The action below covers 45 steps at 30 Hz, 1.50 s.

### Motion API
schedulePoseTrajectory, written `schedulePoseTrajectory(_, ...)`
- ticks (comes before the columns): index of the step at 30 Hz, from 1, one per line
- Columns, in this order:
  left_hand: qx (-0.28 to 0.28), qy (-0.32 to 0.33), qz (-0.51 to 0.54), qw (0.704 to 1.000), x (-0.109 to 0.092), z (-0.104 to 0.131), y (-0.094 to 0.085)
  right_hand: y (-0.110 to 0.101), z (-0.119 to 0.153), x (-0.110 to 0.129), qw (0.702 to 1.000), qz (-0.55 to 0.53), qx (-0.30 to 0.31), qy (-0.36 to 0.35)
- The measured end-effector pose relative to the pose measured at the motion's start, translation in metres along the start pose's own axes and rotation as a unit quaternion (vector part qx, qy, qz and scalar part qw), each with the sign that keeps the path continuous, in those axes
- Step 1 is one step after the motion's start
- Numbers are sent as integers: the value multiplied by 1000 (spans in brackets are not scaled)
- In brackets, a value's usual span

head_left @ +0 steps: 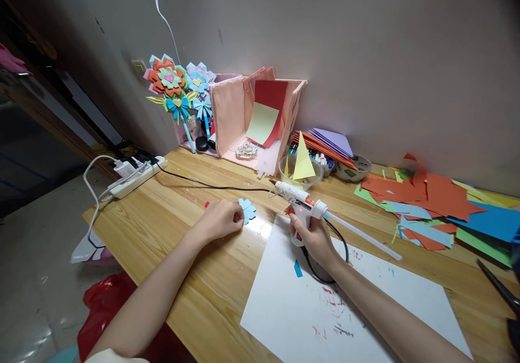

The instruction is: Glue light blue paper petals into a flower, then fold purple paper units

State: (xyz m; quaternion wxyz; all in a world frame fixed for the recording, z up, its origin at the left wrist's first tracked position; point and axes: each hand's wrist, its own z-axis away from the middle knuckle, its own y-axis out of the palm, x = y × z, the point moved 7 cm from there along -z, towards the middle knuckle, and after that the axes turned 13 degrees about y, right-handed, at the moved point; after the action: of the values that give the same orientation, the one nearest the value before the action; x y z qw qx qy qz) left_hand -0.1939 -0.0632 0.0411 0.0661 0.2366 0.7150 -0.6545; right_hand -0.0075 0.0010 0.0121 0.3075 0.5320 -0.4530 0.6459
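Long wooden table [195, 276] with pale, streaky grain, set against a plain grey wall. Large smooth white sheet of paper [365, 309] lying flat on it, smudged with red and blue marks. Loose heap of cut paper scraps [439, 200], orange, blue and green, jagged at the edges, well to the right. Open pink cardboard box [252, 114] at the wall, with layered paper flowers [174, 84] just beside it. White power strip [136, 179] near the left edge. White plastic glue gun [300, 203] held upright over the top edge of the sheet, clear glue stick jutting from its back. Right hand [312, 238] closed around the gun's handle. Left hand [221, 219] curled, fingertips pinching and pressing a small light-blue paper flower [247, 210] flat on the wood, just left of the gun's nozzle.
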Motion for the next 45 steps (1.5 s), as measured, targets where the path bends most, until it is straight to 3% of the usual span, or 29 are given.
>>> schedulePoseTrajectory(5, 9, -19, 24, 999, 4, 0, 4, 0, 0, -2, 1000, 2, 7, 7)
schedulePoseTrajectory(11, 21, -43, 146, 988, 19, 3, 9, 0, 0, -6, 1000, -8, 1, 14)
schedulePoseTrajectory(16, -42, -41, 187, 981, 23, 1, 3, -1, -1, -7, 1000, -19, -3, 22)
schedulePoseTrajectory(24, -130, -27, 122, 984, 11, -3, -9, 1, -9, -6, 989, -135, 38, 46)
schedulePoseTrajectory(31, -248, -89, 272, 926, -8, -11, 8, -2, -10, -3, 976, -210, 50, 40)
schedulePoseTrajectory(36, -289, -95, 281, 910, -24, -35, 13, -1, -7, 0, 970, -225, 66, 68)
schedulePoseTrajectory(40, -344, -125, 287, 885, -29, -43, 12, -2, -8, 3, 973, -214, 65, 48)
schedulePoseTrajectory(42, -328, -161, 323, 873, -30, -45, 18, -3, -9, 2, 974, -214, 57, 40)
schedulePoseTrajectory(45, -259, -182, 447, 837, -39, -49, 33, -4, -11, 2, 978, -204, 45, 21)
